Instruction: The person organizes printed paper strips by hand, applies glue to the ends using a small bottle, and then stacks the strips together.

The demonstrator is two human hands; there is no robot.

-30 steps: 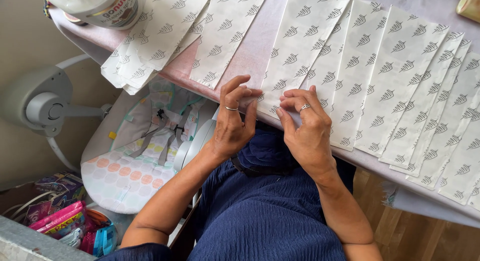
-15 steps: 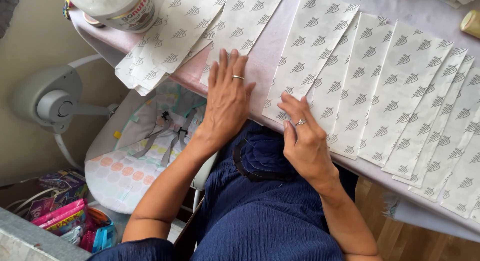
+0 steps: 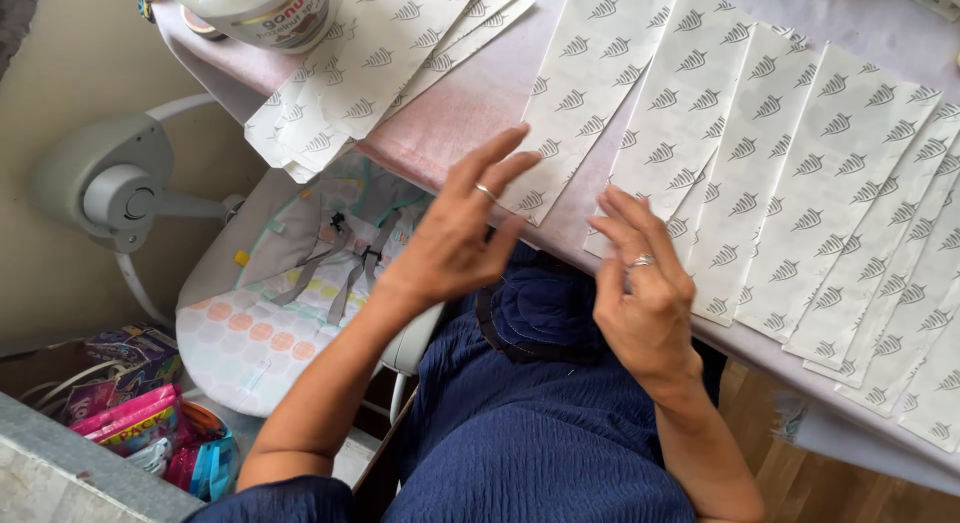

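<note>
Left hand [image 3: 462,233]: open, fingers spread, ring on one; grasps nothing, hovering just short of flat white paper strips w/ grey leaf print [image 3: 590,93], which lie beyond fingertips on pale pink tablecloth [image 3: 470,103]. Right hand [image 3: 645,283]: fingers loosely curled, ringed, tips touching strip's near edge [image 3: 690,113]; nothing gripped. Loose stack of same strips [image 3: 370,63] left of left fingers. Below: padded baby bouncer, pastel fabric [image 3: 270,313]; navy crinkled dress [image 3: 540,423].
</note>
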